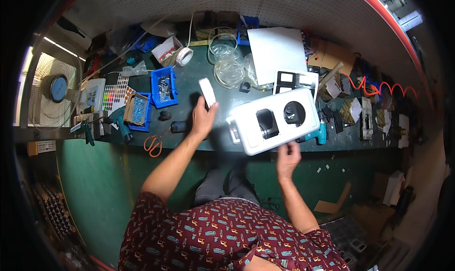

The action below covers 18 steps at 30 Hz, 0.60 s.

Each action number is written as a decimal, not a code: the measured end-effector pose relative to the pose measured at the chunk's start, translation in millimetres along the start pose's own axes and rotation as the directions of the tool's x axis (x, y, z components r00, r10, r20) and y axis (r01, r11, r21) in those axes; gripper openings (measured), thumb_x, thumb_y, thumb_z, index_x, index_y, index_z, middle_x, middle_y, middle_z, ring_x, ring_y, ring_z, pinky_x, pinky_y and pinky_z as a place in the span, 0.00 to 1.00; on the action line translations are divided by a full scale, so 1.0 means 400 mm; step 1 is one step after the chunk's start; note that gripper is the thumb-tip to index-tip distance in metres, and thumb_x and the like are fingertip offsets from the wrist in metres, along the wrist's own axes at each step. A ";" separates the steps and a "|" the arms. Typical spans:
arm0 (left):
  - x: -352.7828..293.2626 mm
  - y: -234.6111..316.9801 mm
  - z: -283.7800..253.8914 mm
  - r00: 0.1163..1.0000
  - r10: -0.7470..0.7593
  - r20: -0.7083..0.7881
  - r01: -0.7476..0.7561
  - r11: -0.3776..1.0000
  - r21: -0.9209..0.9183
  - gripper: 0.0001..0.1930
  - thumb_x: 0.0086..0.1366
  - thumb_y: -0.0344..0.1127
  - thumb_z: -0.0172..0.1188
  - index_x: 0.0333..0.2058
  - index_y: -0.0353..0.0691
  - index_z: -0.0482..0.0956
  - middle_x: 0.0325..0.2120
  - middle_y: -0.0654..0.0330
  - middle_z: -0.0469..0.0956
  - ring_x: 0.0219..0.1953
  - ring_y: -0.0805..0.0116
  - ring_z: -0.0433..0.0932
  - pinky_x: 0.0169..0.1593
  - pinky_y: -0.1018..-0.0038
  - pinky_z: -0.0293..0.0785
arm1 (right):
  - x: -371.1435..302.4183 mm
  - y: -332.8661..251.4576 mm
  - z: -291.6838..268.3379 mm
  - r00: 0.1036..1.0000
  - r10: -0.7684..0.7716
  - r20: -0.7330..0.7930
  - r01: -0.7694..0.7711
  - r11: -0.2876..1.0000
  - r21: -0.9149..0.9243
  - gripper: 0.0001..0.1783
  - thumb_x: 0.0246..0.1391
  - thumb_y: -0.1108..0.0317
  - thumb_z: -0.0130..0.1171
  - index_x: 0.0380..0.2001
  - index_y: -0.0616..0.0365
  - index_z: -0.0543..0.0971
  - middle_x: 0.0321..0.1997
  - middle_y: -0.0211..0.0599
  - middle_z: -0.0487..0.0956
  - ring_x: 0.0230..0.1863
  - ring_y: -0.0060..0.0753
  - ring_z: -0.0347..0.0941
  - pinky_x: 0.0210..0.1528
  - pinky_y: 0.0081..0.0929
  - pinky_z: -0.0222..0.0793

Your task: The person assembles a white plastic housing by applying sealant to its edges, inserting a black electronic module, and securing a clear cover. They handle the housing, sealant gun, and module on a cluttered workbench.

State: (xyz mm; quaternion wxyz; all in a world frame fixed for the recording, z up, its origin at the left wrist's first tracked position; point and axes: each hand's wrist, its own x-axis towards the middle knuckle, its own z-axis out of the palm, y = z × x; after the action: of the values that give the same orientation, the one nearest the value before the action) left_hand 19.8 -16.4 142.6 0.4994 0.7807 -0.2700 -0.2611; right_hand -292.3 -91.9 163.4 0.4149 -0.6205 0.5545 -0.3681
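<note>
A small white oblong piece stands up out of my left hand, its lower end pinched between the thumb and fingers. To the right, a white box-shaped housing is tilted above the bench's front part. Its face has one squarish opening and one round opening, with dark parts visible inside. My right hand grips the housing's near lower edge, fingers partly hidden beneath it. Close to my left wrist lies a dark cylindrical object. A teal power tool shows partly behind the housing's right end.
Blue bins of small parts stand on the left of the green bench, near orange-handled scissors at the edge. Clear coiled tubing and a white panel lie at the back. A fan is far left.
</note>
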 end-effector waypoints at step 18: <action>-0.464 -0.061 -0.102 0.889 0.291 0.355 -0.420 0.828 0.371 0.25 0.59 0.44 0.69 0.52 0.40 0.76 0.51 0.52 0.74 0.61 0.53 0.67 0.71 0.41 0.42 | -0.215 -0.072 0.237 0.538 0.533 0.653 -0.722 0.691 0.032 0.20 0.61 0.67 0.64 0.52 0.64 0.74 0.46 0.39 0.79 0.42 0.29 0.80 0.36 0.28 0.83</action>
State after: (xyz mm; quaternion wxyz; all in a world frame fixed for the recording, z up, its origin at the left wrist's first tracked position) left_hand -81.8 145.1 160.7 0.3073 0.7622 -0.5320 -0.2038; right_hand -204.2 4.8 153.7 0.7600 -0.3879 0.5185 -0.0558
